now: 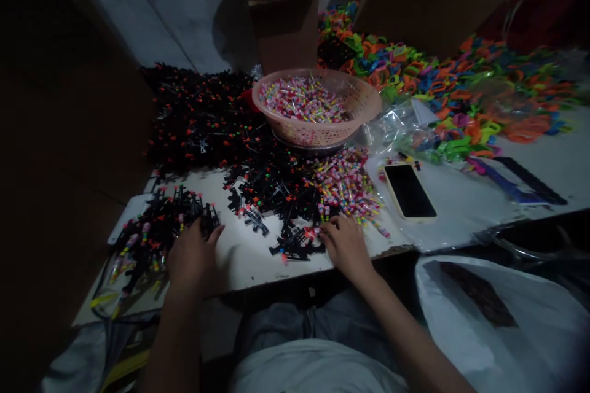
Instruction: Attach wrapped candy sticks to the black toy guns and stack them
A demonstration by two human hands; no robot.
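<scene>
My left hand (191,255) is over the left pile of black toy guns (173,212), which has colourful wrapped pieces mixed in. Its thumb stands apart from the fingers, and I see nothing held between them. My right hand (345,245) is at the table's front edge, its fingers bent and closed beside a small cluster of black toy guns (299,244) with pink-red tips. Whatever may be in those fingertips is too small and dark to make out. Just beyond it spreads a heap of small pink, yellow and white wrapped pieces (348,187).
A pink plastic basket (318,129) of wrapped pieces stands behind, beside a large heap of black toy guns (198,116). To the right lie a phone (410,191), clear plastic bags (396,126) and bright plastic pieces (461,83). A white sack (488,319) hangs below the edge.
</scene>
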